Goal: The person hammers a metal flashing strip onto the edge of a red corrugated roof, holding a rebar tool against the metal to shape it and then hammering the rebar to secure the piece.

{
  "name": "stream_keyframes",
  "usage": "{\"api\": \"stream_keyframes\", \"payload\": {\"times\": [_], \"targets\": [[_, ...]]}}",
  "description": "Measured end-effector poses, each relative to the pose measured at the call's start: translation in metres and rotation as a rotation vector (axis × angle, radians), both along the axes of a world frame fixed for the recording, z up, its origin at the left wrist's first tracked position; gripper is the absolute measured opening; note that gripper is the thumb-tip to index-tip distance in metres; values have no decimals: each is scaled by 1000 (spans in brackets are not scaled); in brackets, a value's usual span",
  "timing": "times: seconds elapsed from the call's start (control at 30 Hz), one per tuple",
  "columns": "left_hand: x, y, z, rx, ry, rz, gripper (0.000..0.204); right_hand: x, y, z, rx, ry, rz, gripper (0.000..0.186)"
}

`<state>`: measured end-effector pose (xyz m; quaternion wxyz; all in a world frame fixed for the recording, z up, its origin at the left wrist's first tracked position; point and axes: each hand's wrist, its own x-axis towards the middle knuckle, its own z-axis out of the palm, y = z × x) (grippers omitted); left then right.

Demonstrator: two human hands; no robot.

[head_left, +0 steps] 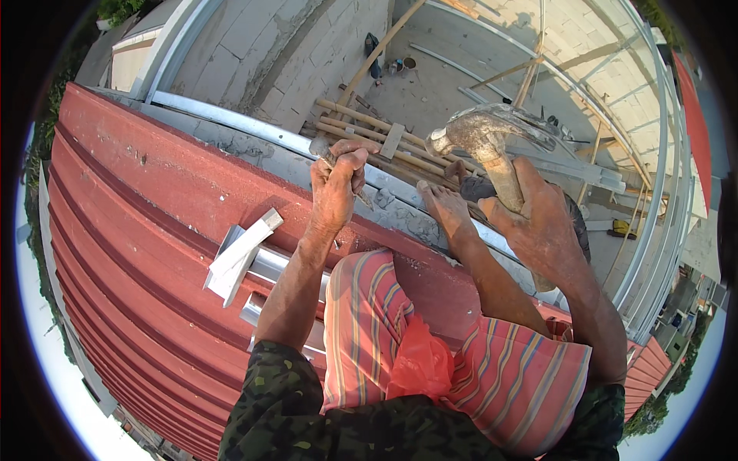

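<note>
My left hand (337,184) is closed around a short metal chisel (320,147). Its blunt top sticks out above the fist, and its thin lower end points toward the rough mortar on the wall top (400,203). In my right hand (534,223) is a worn, cement-smeared claw hammer (488,138), gripped by the handle. The hammer head is raised to the right of the chisel, apart from it, with its striking face toward the left. Between my hands, my bare foot (446,209) rests at the wall edge. A red plastic bag (421,359) lies on my striped shorts.
Red ribbed roof sheeting (154,253) slopes away left, with cut metal channel pieces (244,257) lying on it. A galvanized metal channel (231,119) runs along the wall top. Far below, a room floor holds wooden poles (369,134) and buckets (409,63). Metal framing (653,146) stands right.
</note>
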<state>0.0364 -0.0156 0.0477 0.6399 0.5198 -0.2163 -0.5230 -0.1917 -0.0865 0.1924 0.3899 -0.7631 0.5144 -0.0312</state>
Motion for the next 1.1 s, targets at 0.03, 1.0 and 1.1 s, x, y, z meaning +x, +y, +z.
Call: {"api": "stream_keyframes", "payload": {"times": [0.03,1.0,1.1], "targets": [[-3,2,0,49,-69,-49,27,1,2,-2,-14,-15,19,26],[-12,17,-28,102,-317,-492,42,57,9,52,-358,-457,55,26],[-30,7,-14,-91,-294,-359,43,31,10,2,-384,-265,234,25]]}}
